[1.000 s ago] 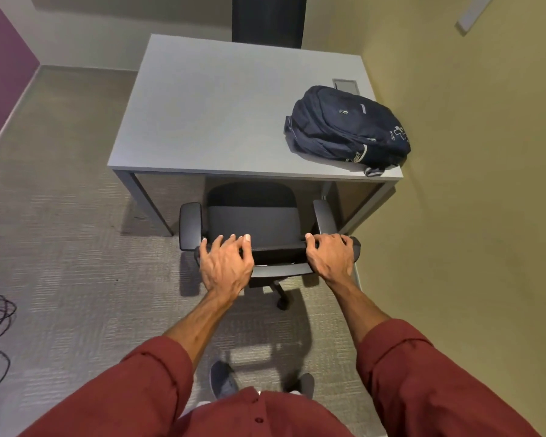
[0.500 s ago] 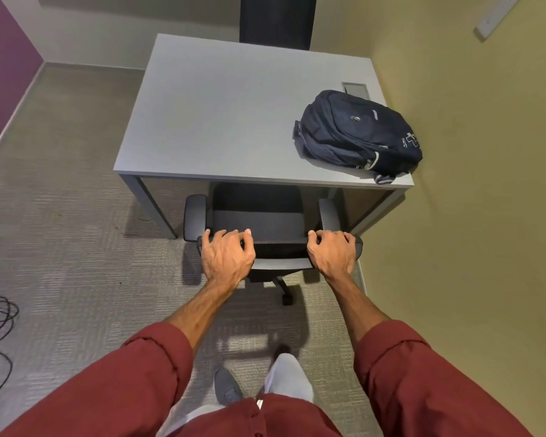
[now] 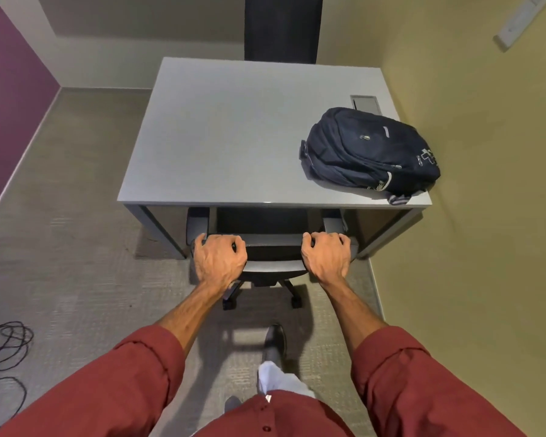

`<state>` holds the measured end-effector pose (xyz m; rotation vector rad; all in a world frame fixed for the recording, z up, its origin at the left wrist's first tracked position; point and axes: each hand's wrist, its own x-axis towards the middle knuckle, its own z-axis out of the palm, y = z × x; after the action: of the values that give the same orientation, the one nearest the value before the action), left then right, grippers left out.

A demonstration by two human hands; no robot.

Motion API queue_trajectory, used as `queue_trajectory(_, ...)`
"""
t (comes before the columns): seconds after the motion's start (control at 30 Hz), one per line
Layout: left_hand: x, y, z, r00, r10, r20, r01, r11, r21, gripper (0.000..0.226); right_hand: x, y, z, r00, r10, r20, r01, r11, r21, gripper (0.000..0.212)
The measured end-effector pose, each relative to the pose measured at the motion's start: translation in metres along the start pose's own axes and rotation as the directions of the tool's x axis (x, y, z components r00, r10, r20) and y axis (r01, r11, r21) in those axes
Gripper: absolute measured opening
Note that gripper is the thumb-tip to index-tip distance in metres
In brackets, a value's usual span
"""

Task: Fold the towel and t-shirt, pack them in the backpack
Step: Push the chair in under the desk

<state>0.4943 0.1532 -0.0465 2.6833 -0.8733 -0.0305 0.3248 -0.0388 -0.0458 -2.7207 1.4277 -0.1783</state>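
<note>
Nearest you, your red sleeves fill the bottom of the view, with one dark shoe stepping forward on the carpet between them. Your left hand and right hand each grip the top of the chair back, fingers curled over its edge, one at either end. The chair's seat is tucked under the grey worktop. Off to your left, dark cables lie coiled on the carpet. The dark blue backpack lies on its side at the worktop's right end, zipped shut, near the front edge and close to the yellow wall.
</note>
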Motion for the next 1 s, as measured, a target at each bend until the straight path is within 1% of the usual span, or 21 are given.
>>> queue_trajectory(0.2,0.042,-0.001,-0.003,0.999,-0.026,0.025,0.026,1.0,-0.006,0.057,0.037,-0.016,0.007,1.0,-0.027,0.002,0.027,0.999,0.017,0.061)
queue_trajectory(0.33,0.067,0.002,0.0,0.997,-0.051,0.05,0.052,0.998,-0.027,0.052,0.063,-0.02,0.011,0.999,-0.034,0.004,0.034,0.999,0.039,0.061)
queue_trajectory(0.43,0.084,0.0,0.003,0.998,-0.041,0.045,0.042,0.998,-0.035,0.044,0.078,-0.026,0.011,0.999,-0.046,0.024,0.045,0.997,0.056,0.064)
queue_trajectory(0.53,0.1,-0.003,0.001,0.998,-0.036,0.049,0.039,0.998,-0.053,0.044,0.092,-0.032,0.011,0.998,-0.035,0.048,0.032,0.998,0.059,0.067)
queue_trajectory(0.67,0.116,-0.01,0.0,0.999,-0.027,0.04,0.028,0.999,-0.023,0.043,0.099,-0.047,0.013,0.999,-0.011,0.033,0.008,0.998,0.064,0.064)
queue_trajectory(0.8,0.13,-0.014,-0.003,0.999,-0.029,0.013,0.03,0.998,-0.049,0.039,0.109,-0.056,0.016,1.0,0.014,0.022,-0.016,0.998,0.059,0.059)
queue_trajectory(0.93,0.139,-0.013,-0.003,1.0,-0.008,0.014,0.009,0.998,-0.064,0.04,0.117,-0.06,0.016,1.0,0.022,0.006,-0.022,0.998,0.058,0.056)
queue_trajectory(1.0,0.144,-0.014,-0.002,0.999,-0.017,0.041,0.019,0.998,-0.063,0.04,0.122,-0.06,0.017,0.999,0.025,0.025,-0.027,0.997,0.069,0.055)
